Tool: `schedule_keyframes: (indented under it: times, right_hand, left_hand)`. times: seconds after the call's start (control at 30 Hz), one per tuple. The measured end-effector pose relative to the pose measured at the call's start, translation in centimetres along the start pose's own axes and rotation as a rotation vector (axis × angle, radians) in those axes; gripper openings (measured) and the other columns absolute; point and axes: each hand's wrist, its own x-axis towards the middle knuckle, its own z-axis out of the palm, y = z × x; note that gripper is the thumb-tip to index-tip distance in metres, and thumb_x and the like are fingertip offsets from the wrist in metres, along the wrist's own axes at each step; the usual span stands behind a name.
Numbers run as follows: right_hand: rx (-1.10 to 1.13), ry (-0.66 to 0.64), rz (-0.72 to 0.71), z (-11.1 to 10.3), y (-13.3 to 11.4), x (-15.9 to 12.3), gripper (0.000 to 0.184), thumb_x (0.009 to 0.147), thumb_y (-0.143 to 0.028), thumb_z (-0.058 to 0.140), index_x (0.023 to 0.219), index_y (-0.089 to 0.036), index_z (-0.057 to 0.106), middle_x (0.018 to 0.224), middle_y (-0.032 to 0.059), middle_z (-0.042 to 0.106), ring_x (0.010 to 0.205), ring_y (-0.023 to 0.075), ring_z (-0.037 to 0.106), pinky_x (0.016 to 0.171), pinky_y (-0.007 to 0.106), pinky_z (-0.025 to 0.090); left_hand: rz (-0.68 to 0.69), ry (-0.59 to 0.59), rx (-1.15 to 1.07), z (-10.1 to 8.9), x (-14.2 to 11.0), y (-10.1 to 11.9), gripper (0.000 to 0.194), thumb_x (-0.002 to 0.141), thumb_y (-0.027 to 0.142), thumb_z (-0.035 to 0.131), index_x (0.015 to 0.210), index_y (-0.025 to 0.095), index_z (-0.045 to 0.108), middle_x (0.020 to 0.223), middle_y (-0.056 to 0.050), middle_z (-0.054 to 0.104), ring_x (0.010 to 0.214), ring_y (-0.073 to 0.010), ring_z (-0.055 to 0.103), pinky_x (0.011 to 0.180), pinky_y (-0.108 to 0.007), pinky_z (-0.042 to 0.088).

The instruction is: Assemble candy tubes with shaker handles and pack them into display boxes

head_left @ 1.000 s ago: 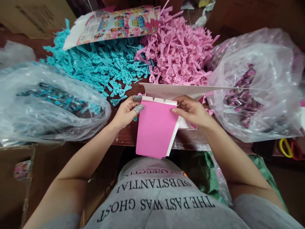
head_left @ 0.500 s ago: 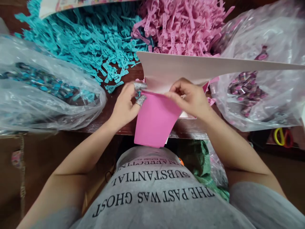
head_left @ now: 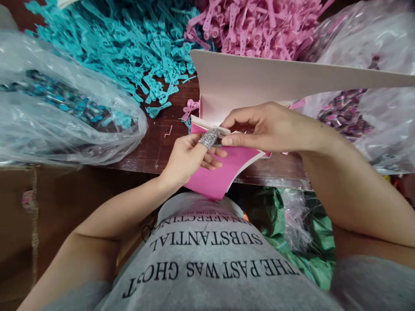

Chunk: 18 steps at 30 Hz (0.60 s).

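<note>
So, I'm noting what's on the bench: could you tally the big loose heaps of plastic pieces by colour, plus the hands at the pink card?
Turquoise heap: 1
Pink heap: 1
Hands at the pink card: 2, the left hand and the right hand
Total: 4

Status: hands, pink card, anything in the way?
Left hand and right hand together at far edge of pink card; exact grip unclear. Card curved, jutting past table edge. White panel rises close behind, might crowd the hands.
</note>
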Motion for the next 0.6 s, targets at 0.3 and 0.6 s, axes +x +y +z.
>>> schedule_keyframes:
  times: [0.3,0.6]
  right_hand:
    - [0.181,0.058,0.162,0.5,2.5,0.8,0.029,0.081,-0.049,0.091,0.096,-0.026,0.081,0.074,-0.0032,0.073,0.069,0.0147,0.064,0.063,0.027,0.049]
    - [0.081,0.192,0.166,0.4,2.3,1.0,0.026,0.086,-0.054,0.085,0.088,-0.028,0.082,0.074,-0.0007,0.071,0.077,0.0191,0.069,0.068,0.03,0.054]
  left_hand:
    - [0.137,-0.031,-0.052,-0.2,-1.1,-1.1,0.031,0.092,0.049,0.078,0.098,0.02,0.069,0.083,-0.004,0.082,0.089,-0.0217,0.082,0.082,-0.035,0.067]
    - [0.125,-0.073,-0.113,-1.1,-1.3,-1.2,0.025,0.09,0.043,0.085,0.095,0.021,0.075,0.082,-0.001,0.081,0.088,-0.0213,0.082,0.083,-0.033,0.064]
